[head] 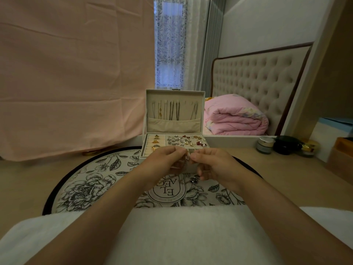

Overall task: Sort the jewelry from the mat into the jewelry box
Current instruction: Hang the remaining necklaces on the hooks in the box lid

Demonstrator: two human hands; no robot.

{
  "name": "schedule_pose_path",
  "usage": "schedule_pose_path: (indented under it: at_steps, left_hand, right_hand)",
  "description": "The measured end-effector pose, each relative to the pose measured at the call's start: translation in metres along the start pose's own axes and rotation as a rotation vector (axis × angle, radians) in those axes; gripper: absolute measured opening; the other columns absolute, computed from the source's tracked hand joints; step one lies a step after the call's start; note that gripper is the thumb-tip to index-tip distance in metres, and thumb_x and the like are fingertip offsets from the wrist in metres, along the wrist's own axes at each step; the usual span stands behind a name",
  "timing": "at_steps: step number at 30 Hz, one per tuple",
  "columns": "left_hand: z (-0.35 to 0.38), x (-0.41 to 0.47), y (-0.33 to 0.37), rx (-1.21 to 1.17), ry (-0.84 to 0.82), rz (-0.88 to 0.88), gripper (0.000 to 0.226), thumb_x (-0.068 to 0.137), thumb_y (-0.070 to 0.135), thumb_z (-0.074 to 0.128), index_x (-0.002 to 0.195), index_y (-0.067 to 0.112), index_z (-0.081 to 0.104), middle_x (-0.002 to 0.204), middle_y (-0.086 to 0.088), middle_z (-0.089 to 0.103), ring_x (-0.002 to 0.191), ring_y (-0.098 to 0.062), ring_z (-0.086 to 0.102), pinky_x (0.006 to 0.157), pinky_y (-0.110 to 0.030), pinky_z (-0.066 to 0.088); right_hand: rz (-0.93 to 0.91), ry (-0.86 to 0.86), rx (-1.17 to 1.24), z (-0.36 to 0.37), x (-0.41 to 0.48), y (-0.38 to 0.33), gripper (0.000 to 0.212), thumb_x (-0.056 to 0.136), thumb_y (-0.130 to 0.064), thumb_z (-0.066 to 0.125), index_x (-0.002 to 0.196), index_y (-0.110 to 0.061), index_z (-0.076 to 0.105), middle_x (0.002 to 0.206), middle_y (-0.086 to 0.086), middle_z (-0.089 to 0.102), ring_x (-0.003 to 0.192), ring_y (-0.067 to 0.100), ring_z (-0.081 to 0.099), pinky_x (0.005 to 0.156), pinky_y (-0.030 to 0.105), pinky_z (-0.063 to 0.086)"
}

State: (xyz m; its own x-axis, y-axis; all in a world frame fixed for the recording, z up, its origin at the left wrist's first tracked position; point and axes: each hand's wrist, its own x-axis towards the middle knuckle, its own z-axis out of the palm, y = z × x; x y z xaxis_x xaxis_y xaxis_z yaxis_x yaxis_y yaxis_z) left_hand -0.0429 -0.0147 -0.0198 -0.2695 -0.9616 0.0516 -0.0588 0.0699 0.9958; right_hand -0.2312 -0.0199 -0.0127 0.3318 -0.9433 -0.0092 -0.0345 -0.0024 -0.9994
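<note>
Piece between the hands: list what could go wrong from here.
The piece is only pinched between the left hand and right hand by the box front; a slip could drop it onto the patterned mat, where it may be hard to spot. The right hand could also knock the beads beneath it.

This is a bedroom in a home. A beige button-tufted upholstered headboard (254,77) stands behind a folded pink quilt (235,119), and a white floral lace curtain (170,44) hangs over a window. On the pale wooden surface (267,169) sit small lidded cosmetic jars (265,145) and an open cream jewelry box (172,126), as on a dressing table.
</note>
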Motion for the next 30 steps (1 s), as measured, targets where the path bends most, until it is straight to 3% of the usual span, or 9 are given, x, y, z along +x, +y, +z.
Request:
schedule_pose_path:
  at_steps: [2,4,9,13,17,22,30]
  left_hand:
    - [0.000,0.000,-0.001,-0.021,-0.029,0.018,0.008,0.090,0.015,0.069,0.097,0.011,0.068,0.091,-0.009,0.069,0.084,-0.020,0.064,0.084,-0.035,0.056]
    - [0.000,0.001,-0.002,-0.040,-0.006,0.021,0.017,0.084,0.003,0.074,0.097,0.011,0.065,0.090,-0.008,0.072,0.080,-0.019,0.066,0.075,-0.030,0.057]
    - [-0.003,0.000,-0.002,-0.036,-0.024,-0.043,0.024,0.088,0.007,0.071,0.112,0.007,0.067,0.098,-0.015,0.074,0.084,-0.020,0.068,0.074,-0.031,0.059]
    - [-0.003,-0.001,-0.003,-0.054,-0.049,-0.065,0.022,0.088,0.003,0.069,0.110,0.008,0.070,0.099,-0.012,0.074,0.082,-0.015,0.069,0.077,-0.028,0.058]
    - [0.000,-0.002,-0.005,-0.052,-0.004,-0.041,0.022,0.090,0.000,0.066,0.110,0.006,0.069,0.099,-0.010,0.076,0.081,-0.013,0.070,0.085,-0.035,0.060]
    - [0.002,-0.001,-0.006,0.023,0.148,0.028,0.015,0.088,0.004,0.070,0.101,0.010,0.072,0.092,-0.012,0.077,0.081,-0.017,0.071,0.079,-0.033,0.062]
    - [0.001,-0.001,-0.010,0.159,0.232,0.147,0.015,0.081,0.009,0.079,0.094,0.007,0.072,0.076,-0.009,0.076,0.068,-0.016,0.071,0.068,-0.026,0.061]
  right_hand:
    - [-0.004,0.019,0.024,-0.002,0.001,0.000,0.006,0.090,-0.017,0.070,0.091,-0.012,0.072,0.081,0.002,0.070,0.054,0.013,0.052,0.051,0.028,0.047]
    - [-0.005,0.015,0.049,-0.003,0.002,-0.001,0.006,0.088,-0.018,0.071,0.090,-0.012,0.072,0.078,0.001,0.070,0.053,0.012,0.051,0.049,0.027,0.046]
    - [-0.025,0.078,0.104,0.000,0.003,0.000,0.004,0.090,-0.015,0.070,0.093,-0.013,0.070,0.077,-0.001,0.070,0.050,0.012,0.050,0.046,0.025,0.044]
    - [-0.033,0.114,0.085,0.003,0.003,0.000,0.008,0.090,-0.016,0.071,0.097,-0.012,0.070,0.079,0.000,0.069,0.050,0.012,0.050,0.046,0.026,0.045]
    - [-0.058,0.240,-0.114,0.002,0.003,0.002,0.023,0.084,-0.019,0.080,0.104,-0.014,0.070,0.087,0.004,0.071,0.048,0.011,0.052,0.045,0.026,0.047]
    - [-0.130,0.254,-0.382,0.005,0.002,0.003,0.021,0.088,-0.036,0.075,0.083,-0.015,0.074,0.049,-0.009,0.059,0.044,0.007,0.052,0.047,0.026,0.047]
    - [-0.152,0.192,-0.420,0.005,-0.003,0.000,0.005,0.082,-0.030,0.081,0.084,-0.026,0.080,0.052,-0.012,0.064,0.050,0.007,0.056,0.052,0.026,0.050]
